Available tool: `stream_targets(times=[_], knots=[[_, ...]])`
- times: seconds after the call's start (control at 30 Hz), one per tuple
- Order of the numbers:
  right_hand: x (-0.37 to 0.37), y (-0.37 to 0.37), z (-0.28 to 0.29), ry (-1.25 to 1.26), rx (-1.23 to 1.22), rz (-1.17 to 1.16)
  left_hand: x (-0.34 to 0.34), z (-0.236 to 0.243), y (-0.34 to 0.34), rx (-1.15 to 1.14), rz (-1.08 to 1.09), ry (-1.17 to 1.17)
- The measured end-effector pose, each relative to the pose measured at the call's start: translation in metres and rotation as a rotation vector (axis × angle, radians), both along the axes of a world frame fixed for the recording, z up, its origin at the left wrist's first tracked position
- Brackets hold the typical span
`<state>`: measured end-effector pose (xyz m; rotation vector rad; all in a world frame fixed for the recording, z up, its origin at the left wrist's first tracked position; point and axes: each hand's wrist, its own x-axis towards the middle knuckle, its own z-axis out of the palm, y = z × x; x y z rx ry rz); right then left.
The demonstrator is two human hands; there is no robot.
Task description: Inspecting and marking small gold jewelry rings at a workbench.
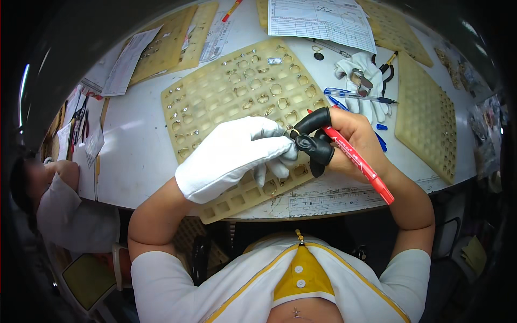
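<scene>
My left hand (237, 153), in a white cotton glove, is closed with its fingertips pinching a small gold ring (292, 131). My right hand (334, 141) wears black rubber finger cots and grips the same ring from the other side. A red marker pen (360, 162) is tucked in my right hand, its back end pointing down over the wrist. Under both hands lies a yellowish tray (215, 67) of square pockets. Many pockets hold rings, some with clear stones, such as one ring (283, 102). The hands hide part of the tray.
Right of the tray lie a blue pen (358, 96), a crumpled white glove (369, 72) and black-handled pliers (386, 69). Another pocketed tray (423, 116) stands farther right. Printed sheets (320, 24) lie at the back. At the left edge sits another person (72, 210).
</scene>
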<state>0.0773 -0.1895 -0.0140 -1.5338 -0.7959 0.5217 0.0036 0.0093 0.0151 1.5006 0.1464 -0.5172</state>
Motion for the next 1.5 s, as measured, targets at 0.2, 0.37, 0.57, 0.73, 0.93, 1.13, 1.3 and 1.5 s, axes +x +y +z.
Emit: stream_targets(times=[0.2,0.37,0.57,0.73,0.93,1.13,1.3,1.5], knots=[[-0.003,-0.002,0.007,0.156,-0.047,0.014,0.0,0.002,0.0,-0.052,-0.033,-0.001],[-0.002,-0.002,0.01,0.215,-0.03,0.028,0.0,0.003,-0.002,-0.091,-0.029,0.037],[-0.001,-0.002,0.011,0.177,-0.052,0.056,0.0,0.003,-0.001,-0.115,-0.033,0.041],[-0.001,-0.001,0.01,0.195,-0.019,0.06,-0.001,0.002,-0.002,-0.114,0.007,0.027],[-0.002,-0.002,0.01,0.19,-0.045,0.055,0.0,0.002,-0.002,-0.146,0.003,0.048],[-0.002,-0.002,0.01,0.176,-0.049,0.049,-0.001,-0.002,-0.002,-0.134,-0.022,0.012],[-0.002,-0.001,0.009,0.186,-0.024,0.058,0.0,0.002,-0.004,-0.052,-0.033,-0.014],[-0.002,-0.002,0.02,0.346,-0.093,0.061,-0.002,-0.004,-0.005,-0.011,0.051,-0.105]])
